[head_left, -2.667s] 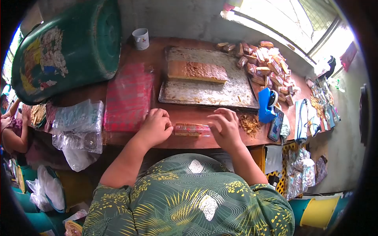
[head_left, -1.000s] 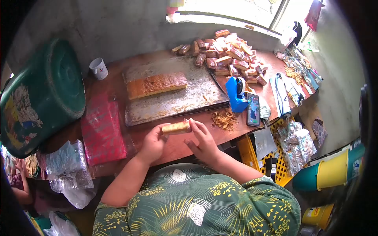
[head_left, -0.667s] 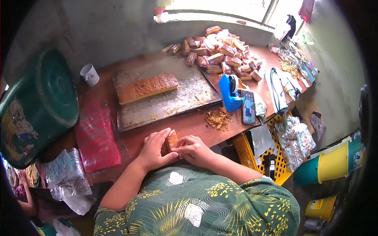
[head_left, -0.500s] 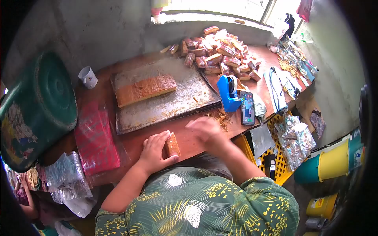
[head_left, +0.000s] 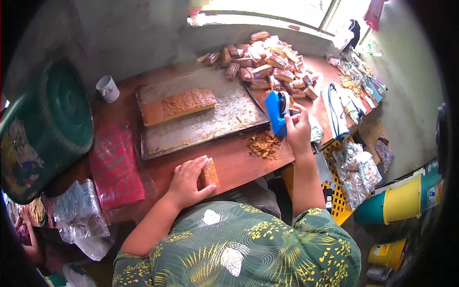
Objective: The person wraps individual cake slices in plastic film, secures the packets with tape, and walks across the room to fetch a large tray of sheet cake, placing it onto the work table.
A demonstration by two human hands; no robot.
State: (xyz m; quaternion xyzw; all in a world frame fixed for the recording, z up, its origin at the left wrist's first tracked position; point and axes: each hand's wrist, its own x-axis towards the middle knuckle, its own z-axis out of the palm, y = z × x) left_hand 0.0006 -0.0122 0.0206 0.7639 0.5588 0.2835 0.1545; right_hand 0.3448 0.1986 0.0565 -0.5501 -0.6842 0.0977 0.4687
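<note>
My left hand (head_left: 187, 178) is closed around a slice of cake (head_left: 210, 174) in clear plastic wrap, steadying it at the table's front edge. My right hand (head_left: 299, 128) reaches to the blue tape dispenser (head_left: 273, 112), with thumb and finger pinched at the tape by its roll. The short bit of tape between the fingertips is hard to see. A long block of brown cake (head_left: 180, 106) lies on the dark, crumb-strewn baking tray (head_left: 210, 131) beyond my left hand.
Wrapped cake slices (head_left: 267, 62) are heaped at the back. Crumbs (head_left: 264, 146) lie beside the tray. Red plastic sheets (head_left: 117, 167), a white mug (head_left: 108, 89) and a large green tub (head_left: 52, 129) are on the left. A yellow crate (head_left: 340, 191) stands right, below the table.
My right hand has moved forward and right, from above the table's front to the tape dispenser, now covering the phone there. My left hand stays on the wrapped slice.
</note>
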